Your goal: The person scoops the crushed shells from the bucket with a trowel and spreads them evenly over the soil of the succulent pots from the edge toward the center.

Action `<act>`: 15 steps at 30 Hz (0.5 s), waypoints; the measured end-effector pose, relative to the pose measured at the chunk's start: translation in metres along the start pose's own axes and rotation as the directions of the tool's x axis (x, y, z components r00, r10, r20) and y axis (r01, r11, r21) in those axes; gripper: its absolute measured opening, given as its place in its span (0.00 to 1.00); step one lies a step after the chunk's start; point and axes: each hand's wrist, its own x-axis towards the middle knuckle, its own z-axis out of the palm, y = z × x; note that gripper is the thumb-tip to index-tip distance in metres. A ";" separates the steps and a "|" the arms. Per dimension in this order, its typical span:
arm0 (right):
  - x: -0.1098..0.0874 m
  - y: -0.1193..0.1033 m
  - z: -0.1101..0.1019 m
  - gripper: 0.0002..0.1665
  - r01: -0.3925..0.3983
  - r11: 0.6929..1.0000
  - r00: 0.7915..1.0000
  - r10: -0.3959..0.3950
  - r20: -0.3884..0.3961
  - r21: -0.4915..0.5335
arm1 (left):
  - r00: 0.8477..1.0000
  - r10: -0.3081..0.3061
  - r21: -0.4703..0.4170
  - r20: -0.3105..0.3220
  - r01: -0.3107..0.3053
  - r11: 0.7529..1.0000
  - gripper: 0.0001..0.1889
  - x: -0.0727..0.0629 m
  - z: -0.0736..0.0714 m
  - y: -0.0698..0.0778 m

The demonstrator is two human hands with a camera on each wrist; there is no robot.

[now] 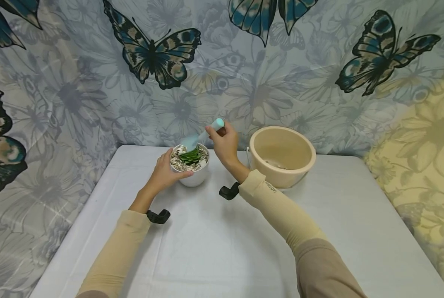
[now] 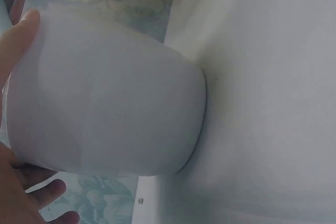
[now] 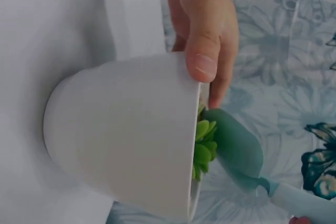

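Note:
A white flower pot (image 1: 196,179) filled with pale pebbles stands on the table and holds a green succulent (image 1: 190,156). My left hand (image 1: 165,170) grips it at the rim, thumb on the near side and fingers round the left. Its thumb also shows on the pot's edge in the right wrist view. In my right hand (image 1: 225,142) is the handle of a light blue garden trowel (image 1: 210,130). The trowel's blade (image 3: 236,148) points down at the pebbles behind the succulent (image 3: 203,150). Where its tip ends is hidden behind the plant and rim.
A cream bucket (image 1: 281,178) stands to the right of my right forearm, with a few small bits on its bottom. A white cloth (image 1: 207,248) covers the table. Butterfly-patterned fabric (image 1: 244,82) hangs behind the table's far edge and along the sides.

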 end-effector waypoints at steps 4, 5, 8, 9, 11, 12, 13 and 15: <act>-0.001 -0.003 0.001 0.14 0.010 1.000 1.000 -0.009 0.011 -0.022 | 1.000 -0.014 -0.031 0.021 0.015 0.999 0.64 0.002 -0.001 -0.002; -0.001 -0.003 0.001 0.13 -0.005 1.000 1.000 0.005 0.004 -0.017 | 1.000 -0.019 -0.044 0.024 0.020 0.999 0.65 0.002 -0.001 -0.003; -0.001 -0.005 0.001 0.13 -0.054 0.999 0.998 0.054 -0.016 0.007 | 0.999 -0.026 -0.048 0.023 0.027 0.998 0.65 0.002 0.000 -0.003; -0.001 -0.005 0.000 0.14 -0.067 0.998 0.997 0.068 -0.021 0.016 | 1.000 -0.025 -0.045 0.019 0.026 0.999 0.65 0.002 0.000 -0.004; -0.001 -0.006 0.000 0.15 -0.086 0.996 0.996 0.087 -0.035 0.025 | 1.000 -0.021 -0.040 0.015 0.021 0.999 0.65 0.002 0.000 -0.004; -0.001 -0.005 0.000 0.15 -0.091 0.995 0.995 0.093 -0.040 0.033 | 1.000 -0.018 -0.037 0.013 0.019 0.999 0.64 0.002 0.000 -0.005; 0.000 -0.005 0.000 0.15 -0.094 0.995 0.994 0.096 -0.047 0.039 | 1.000 -0.018 -0.039 0.010 0.018 0.999 0.64 0.002 0.000 -0.005; 0.000 -0.005 0.000 0.15 -0.096 0.994 0.993 0.099 -0.059 0.054 | 1.000 -0.014 -0.043 0.013 0.015 0.999 0.64 0.001 0.000 -0.005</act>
